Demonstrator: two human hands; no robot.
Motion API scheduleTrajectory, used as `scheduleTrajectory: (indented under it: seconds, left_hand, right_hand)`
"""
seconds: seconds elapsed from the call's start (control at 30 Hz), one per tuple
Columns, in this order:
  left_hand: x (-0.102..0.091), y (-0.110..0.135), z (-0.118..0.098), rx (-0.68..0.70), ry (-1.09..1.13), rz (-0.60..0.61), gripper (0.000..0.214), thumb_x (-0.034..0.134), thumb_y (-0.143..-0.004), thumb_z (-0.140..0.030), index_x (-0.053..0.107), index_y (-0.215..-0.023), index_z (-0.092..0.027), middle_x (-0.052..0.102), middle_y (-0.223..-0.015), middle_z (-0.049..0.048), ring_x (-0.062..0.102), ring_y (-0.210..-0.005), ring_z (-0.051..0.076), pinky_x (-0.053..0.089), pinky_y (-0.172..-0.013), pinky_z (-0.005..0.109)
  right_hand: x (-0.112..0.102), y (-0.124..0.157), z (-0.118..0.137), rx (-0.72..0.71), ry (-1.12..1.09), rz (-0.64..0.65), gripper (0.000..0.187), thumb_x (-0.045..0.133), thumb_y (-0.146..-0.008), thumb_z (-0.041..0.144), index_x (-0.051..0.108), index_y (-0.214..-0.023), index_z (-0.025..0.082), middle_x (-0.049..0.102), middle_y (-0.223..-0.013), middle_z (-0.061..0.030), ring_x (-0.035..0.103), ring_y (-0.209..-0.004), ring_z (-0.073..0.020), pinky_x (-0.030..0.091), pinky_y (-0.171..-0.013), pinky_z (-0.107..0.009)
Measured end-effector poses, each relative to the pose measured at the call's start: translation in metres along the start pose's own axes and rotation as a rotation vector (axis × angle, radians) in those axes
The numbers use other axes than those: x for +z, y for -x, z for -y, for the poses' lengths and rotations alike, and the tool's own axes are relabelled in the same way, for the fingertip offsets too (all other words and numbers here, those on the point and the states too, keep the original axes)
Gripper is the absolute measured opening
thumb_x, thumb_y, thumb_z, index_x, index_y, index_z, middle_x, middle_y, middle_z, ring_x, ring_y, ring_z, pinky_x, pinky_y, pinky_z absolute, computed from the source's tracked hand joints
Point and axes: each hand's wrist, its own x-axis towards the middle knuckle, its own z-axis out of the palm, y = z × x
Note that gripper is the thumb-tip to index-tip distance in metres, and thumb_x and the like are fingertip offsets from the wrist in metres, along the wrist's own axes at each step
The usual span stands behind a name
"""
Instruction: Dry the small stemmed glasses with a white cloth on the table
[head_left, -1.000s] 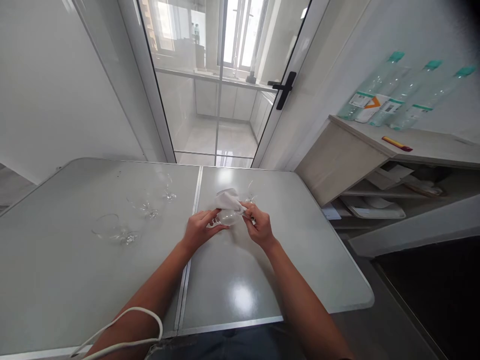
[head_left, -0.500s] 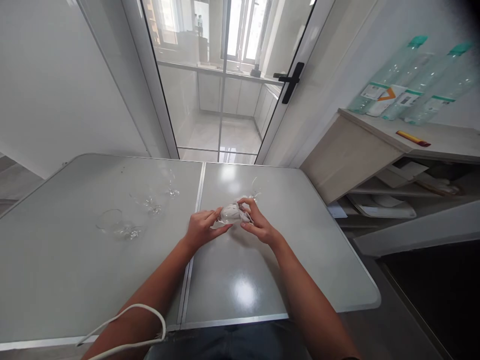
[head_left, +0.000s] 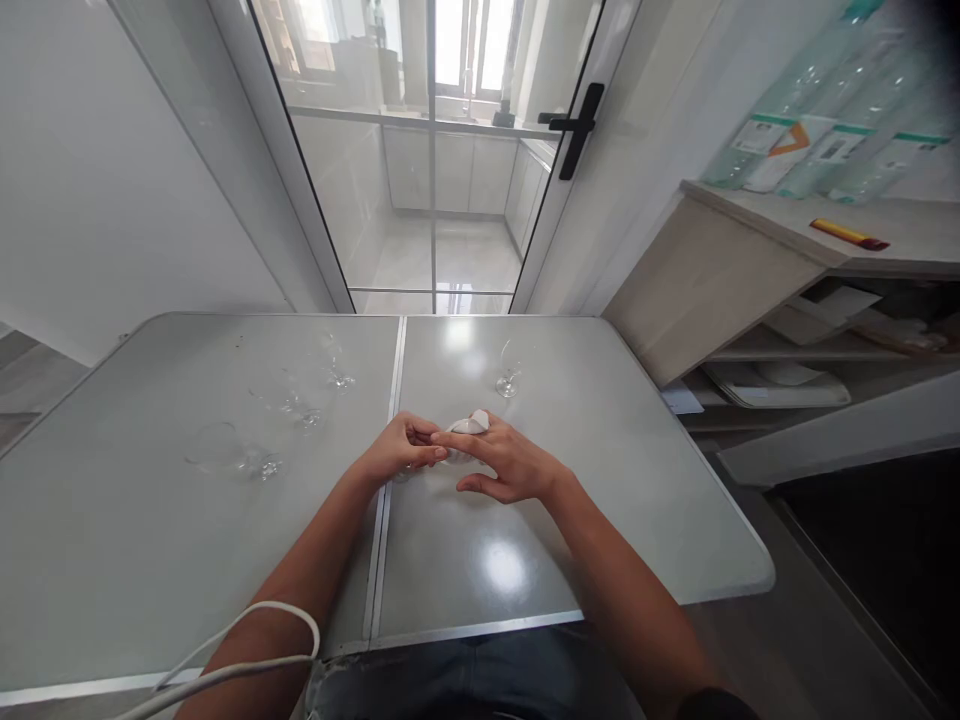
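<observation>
Over the table's middle seam, my left hand (head_left: 401, 445) closes its fingers around the stem end of a clear wine glass (head_left: 407, 472), whose foot shows just below the fingers. My right hand (head_left: 514, 462) lies across the bowl with a white cloth (head_left: 474, 423), its thumb held apart beneath. The cloth pokes up above the right fingers. Most of the bowl is hidden by both hands. Beyond them a second wine glass (head_left: 508, 384) stands on the right half of the table.
Three clear glasses (head_left: 264, 464) stand on the left half of the grey table (head_left: 142, 560). A white cable (head_left: 225, 675) crosses my left forearm. To the right, a wooden cabinet (head_left: 739, 275) bears several plastic bottles (head_left: 832, 150) and a yellow-red packet (head_left: 847, 234). A glass door (head_left: 480, 250) is behind.
Both hands have come slightly nearer to me. The right hand has turned over the bowl, its fingers now reaching the left hand. The standing glass beyond is more fully visible.
</observation>
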Motion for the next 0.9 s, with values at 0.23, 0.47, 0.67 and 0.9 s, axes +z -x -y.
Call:
scheduleTrajectory:
  seconds: [0.23, 0.47, 0.67, 0.9]
  left_hand:
    - [0.002, 0.000, 0.024, 0.431, -0.784, -0.543, 0.042, 0.085, -0.071, -0.052, 0.079, -0.098, -0.019, 0.068, -0.064, 0.0006, 0.054, -0.055, 0.011, 0.043, -0.060, 0.025]
    - [0.002, 0.001, 0.020, 0.363, -0.820, -0.481, 0.046, 0.083, -0.073, -0.056, 0.078, -0.101, -0.020, 0.065, -0.064, -0.0007, 0.053, -0.056, 0.011, 0.039, -0.060, 0.024]
    - [-0.001, -0.001, 0.002, -0.089, -0.149, -0.055, 0.048, 0.074, -0.079, -0.060, 0.067, -0.067, -0.014, 0.049, -0.053, -0.0030, 0.037, -0.046, 0.008, 0.025, -0.046, 0.024]
    - [-0.001, -0.002, 0.011, 0.088, -0.527, -0.251, 0.044, 0.075, -0.078, -0.060, 0.074, -0.079, -0.016, 0.059, -0.058, -0.0001, 0.049, -0.050, 0.011, 0.034, -0.051, 0.024]
  right_hand:
    - [-0.006, -0.006, 0.008, 0.581, -0.488, -0.234, 0.039, 0.037, -0.107, 0.037, 0.049, -0.143, 0.027, 0.064, -0.097, -0.0020, 0.057, -0.082, -0.0175, 0.048, -0.080, -0.033]
    - [-0.008, 0.000, 0.000, 0.584, -0.949, -0.240, 0.053, 0.055, -0.099, 0.034, 0.041, -0.150, 0.028, 0.063, -0.105, -0.0035, 0.063, -0.082, -0.0170, 0.051, -0.078, -0.032]
    - [-0.010, 0.005, -0.007, 0.333, -0.574, -0.110, 0.055, 0.048, -0.104, 0.035, 0.036, -0.157, 0.026, 0.060, -0.090, -0.0005, 0.053, -0.072, -0.0147, 0.045, -0.074, -0.030]
    - [-0.008, 0.004, -0.015, 0.529, -0.786, -0.185, 0.042, 0.058, -0.098, 0.041, 0.064, -0.137, 0.025, 0.061, -0.085, -0.0015, 0.046, -0.068, -0.0143, 0.038, -0.064, -0.027]
